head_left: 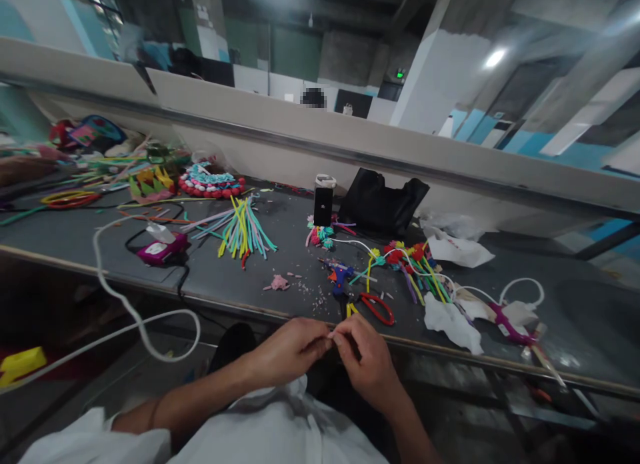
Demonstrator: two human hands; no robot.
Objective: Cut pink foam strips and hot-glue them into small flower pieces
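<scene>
Over the table's front edge, my left hand [295, 344] and my right hand [367, 357] meet fingertip to fingertip. Between them they pinch a small pale pink piece [331, 335], mostly covered by the fingers; it may be fuzzy craft stem, but I cannot tell for sure. Just beyond my hands lie a blue glue gun [340, 277] and pliers with red handles [379, 309]. A yellow-handled tool [351, 309] is partly hidden behind my right hand. Left of the glue gun are a pink fuzzy shape [279, 283] and scattered small clippings [315, 299].
A bundle of coloured pipe cleaners [245, 231] lies left of centre. Behind stand a phone [323, 206] and a black bag [383, 201]. Purple power strips [163, 249] sit at both sides. A white cable [143, 324] loops over the front edge. Crumpled white paper [453, 324] lies right.
</scene>
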